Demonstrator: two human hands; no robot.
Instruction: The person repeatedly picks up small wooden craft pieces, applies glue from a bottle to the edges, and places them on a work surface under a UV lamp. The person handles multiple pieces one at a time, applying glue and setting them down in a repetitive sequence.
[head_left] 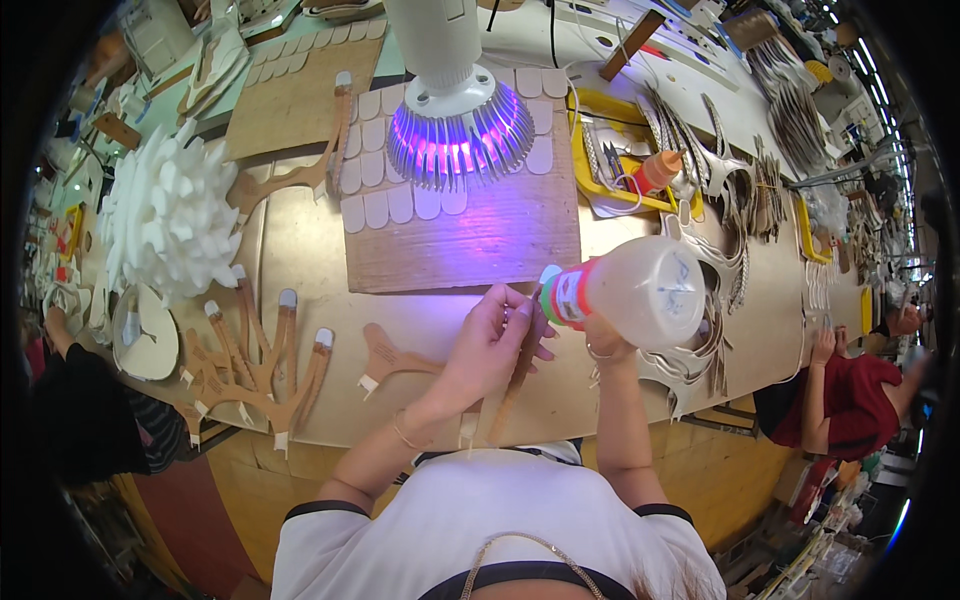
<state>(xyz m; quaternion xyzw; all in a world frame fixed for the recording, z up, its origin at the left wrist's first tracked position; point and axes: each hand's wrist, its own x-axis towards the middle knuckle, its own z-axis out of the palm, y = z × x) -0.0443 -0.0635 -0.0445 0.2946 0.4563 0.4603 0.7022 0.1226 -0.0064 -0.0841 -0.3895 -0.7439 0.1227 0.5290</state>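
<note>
My left hand [492, 340] pinches a brown leather strap piece [523, 362] upright in front of my chest. Just to the right, my right hand [606, 338] is wrapped round a translucent squeeze bottle [645, 292], which lies tipped on its side with its base to the right. The bottle's green neck and pale tip touch or nearly touch the top of the strap; I cannot tell which. Left of my left hand lies a tan Y-shaped leather piece [392, 358]. Beyond the hands, a cardboard sheet [450, 250] carries rows of rounded whitish tabs [375, 208].
A finned lamp [460, 130] casts purple light over the cardboard. Tan strap pieces [270, 390] with white tips and a white foam heap [165, 215] lie left. A yellow tray [583, 170] with an orange bottle [658, 172] stands right, near cut straps [735, 200]. Other people work at both sides.
</note>
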